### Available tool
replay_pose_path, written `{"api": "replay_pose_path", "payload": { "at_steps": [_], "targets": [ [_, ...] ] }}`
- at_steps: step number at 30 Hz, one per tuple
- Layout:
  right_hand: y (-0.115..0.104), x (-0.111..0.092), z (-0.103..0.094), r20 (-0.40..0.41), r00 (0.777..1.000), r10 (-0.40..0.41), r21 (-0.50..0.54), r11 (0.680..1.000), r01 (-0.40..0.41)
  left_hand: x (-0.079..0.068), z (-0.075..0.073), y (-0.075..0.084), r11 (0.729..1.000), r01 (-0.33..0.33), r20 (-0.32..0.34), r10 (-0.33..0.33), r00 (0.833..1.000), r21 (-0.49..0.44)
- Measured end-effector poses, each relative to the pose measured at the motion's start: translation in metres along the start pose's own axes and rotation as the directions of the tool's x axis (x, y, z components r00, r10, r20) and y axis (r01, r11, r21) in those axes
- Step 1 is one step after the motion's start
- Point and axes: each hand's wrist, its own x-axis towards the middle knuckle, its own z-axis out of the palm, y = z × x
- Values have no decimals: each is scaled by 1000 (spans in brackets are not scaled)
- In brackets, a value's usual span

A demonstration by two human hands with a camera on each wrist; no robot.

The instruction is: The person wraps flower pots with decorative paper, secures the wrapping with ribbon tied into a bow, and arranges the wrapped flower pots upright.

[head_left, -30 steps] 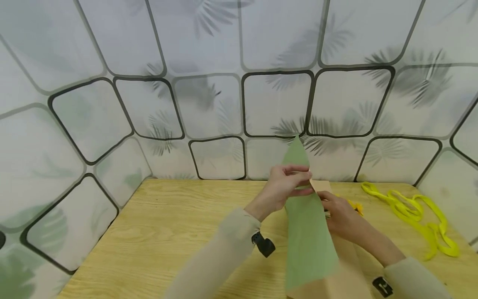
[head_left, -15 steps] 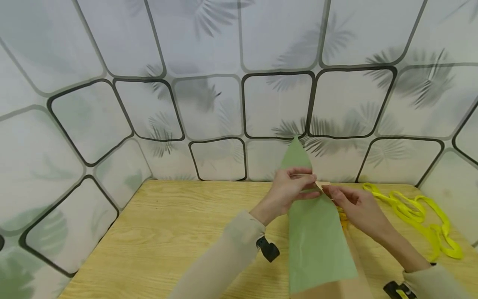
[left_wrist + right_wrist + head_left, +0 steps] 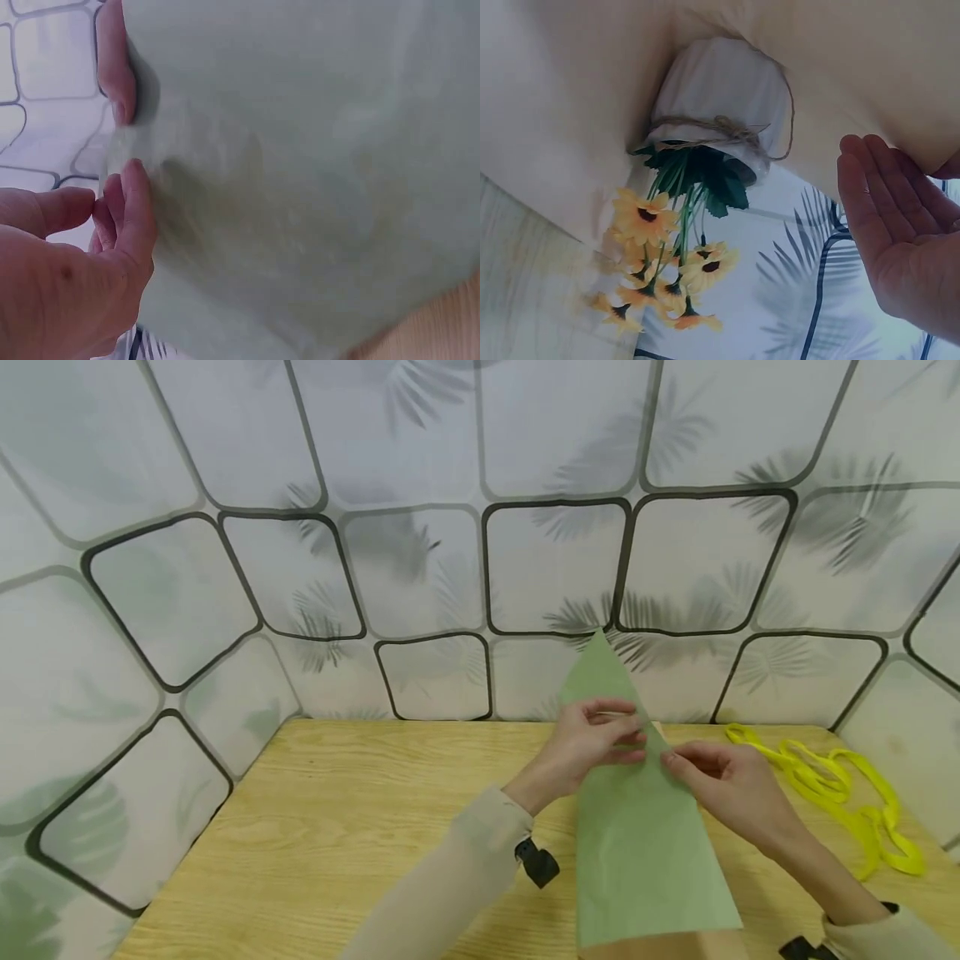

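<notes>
A sheet of wrapping paper (image 3: pixel 645 852), green outside and beige inside, is folded up with its pointed corner toward the wall. My left hand (image 3: pixel 592 739) rests its bent fingers against the green side, the thumb apart from the paper. At the sheet's right edge my right hand (image 3: pixel 735 781) pinches it, thumb in front and fingers behind. Under the fold, the right wrist view shows a small flower pot (image 3: pixel 716 94) in pale wrapping tied with twine (image 3: pixel 720 129). Yellow artificial sunflowers (image 3: pixel 649 214) with green leaves come out of it. The paper hides this pot in the head view.
A loose yellow ribbon (image 3: pixel 817 777) lies in loops at the right back of the wooden table (image 3: pixel 337 835). A patterned wall covering (image 3: pixel 420 568) rises along the table's back edge.
My right hand has come out from beside the flowers and taken the paper's right edge. The green sheet has spread further right, covering the flowers. My left hand has shifted slightly right, off the edge.
</notes>
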Motion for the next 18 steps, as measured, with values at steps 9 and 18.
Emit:
{"api": "replay_pose_path", "payload": {
  "at_steps": [9,18],
  "targets": [
    [18,-4,-2,29,997,65,-4,998,-64,-13,-55,-24,901,55,-140,6,990,430],
    [37,0,3,244,967,78,314,937,-155,-14,-58,-49,870,114,-113,-67,991,479]
  ]
}}
